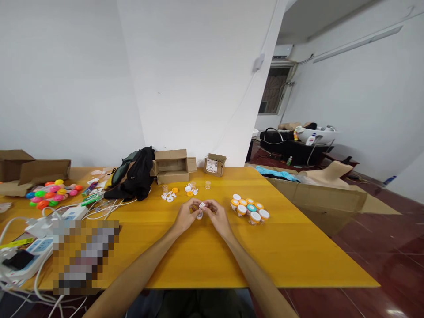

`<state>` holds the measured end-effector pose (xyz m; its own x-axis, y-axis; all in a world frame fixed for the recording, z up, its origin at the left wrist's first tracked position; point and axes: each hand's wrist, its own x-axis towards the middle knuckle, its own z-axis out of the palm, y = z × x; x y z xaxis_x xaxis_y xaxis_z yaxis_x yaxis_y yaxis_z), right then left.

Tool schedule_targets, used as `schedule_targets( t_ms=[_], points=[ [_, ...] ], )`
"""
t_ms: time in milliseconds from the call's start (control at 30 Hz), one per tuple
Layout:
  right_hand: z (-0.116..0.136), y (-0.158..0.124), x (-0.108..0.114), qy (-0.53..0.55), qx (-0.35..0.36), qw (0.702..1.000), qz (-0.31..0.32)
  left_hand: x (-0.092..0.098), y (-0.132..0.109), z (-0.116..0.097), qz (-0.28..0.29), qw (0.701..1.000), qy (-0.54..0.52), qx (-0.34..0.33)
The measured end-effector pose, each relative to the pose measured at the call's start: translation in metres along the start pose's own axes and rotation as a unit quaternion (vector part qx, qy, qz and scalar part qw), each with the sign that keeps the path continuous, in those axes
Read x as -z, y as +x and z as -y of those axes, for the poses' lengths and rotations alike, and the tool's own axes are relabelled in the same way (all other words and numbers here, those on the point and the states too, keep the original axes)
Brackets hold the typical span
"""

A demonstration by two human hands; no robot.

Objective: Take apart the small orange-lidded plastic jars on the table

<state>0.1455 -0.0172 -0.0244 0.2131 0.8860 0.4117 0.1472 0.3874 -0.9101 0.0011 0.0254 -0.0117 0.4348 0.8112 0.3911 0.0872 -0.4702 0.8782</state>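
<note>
A small white piece with dark dots or holes (202,205) is pinched between the fingertips of my left hand (187,216) and my right hand (216,215). Just below it, between my hands, stands a small clear cup (199,216), partly covered by my fingers. Beyond my hands lie loose white pieces (170,198) and an orange lid (189,193), with a clear cup (207,185) standing near them. To the right of my right hand is a group of small clear jars with white, orange and teal lids (251,208).
Cardboard boxes (172,165) and a smaller box (215,165) stand along the wall, beside a black bag (132,174). Colourful balls (54,193), power strips (41,247) with tangled cables, and a blurred-out flat object (88,256) occupy the left. The wooden table's (298,260) right edge slants toward me.
</note>
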Motion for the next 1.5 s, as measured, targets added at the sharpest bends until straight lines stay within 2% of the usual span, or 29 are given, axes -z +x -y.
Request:
schedule_targets(
  t_ms=[267,433,633,900,1233,1500],
  points=[
    [0.0,0.0,0.0,-0.004,0.014,1.0,-0.02,0.001,0.0,-0.007,-0.009,1.0,-0.027,-0.009],
    [0.001,-0.002,-0.002,0.023,0.008,1.0,0.013,0.001,0.002,-0.005,-0.006,0.995,-0.096,0.03],
    [-0.003,0.0,0.0,0.028,0.017,0.999,0.019,0.001,0.002,-0.004,-0.011,0.992,-0.119,0.029],
    [-0.009,0.002,-0.001,0.096,-0.026,0.995,0.024,0.004,0.003,0.001,0.001,0.996,-0.088,0.018],
    [-0.005,0.002,0.004,0.119,-0.078,0.989,0.034,0.006,0.002,-0.004,0.024,0.993,-0.109,0.024],
    [0.005,0.001,0.002,0.116,-0.101,0.986,0.064,0.006,0.002,-0.007,0.015,0.991,-0.131,0.027]
  ],
)
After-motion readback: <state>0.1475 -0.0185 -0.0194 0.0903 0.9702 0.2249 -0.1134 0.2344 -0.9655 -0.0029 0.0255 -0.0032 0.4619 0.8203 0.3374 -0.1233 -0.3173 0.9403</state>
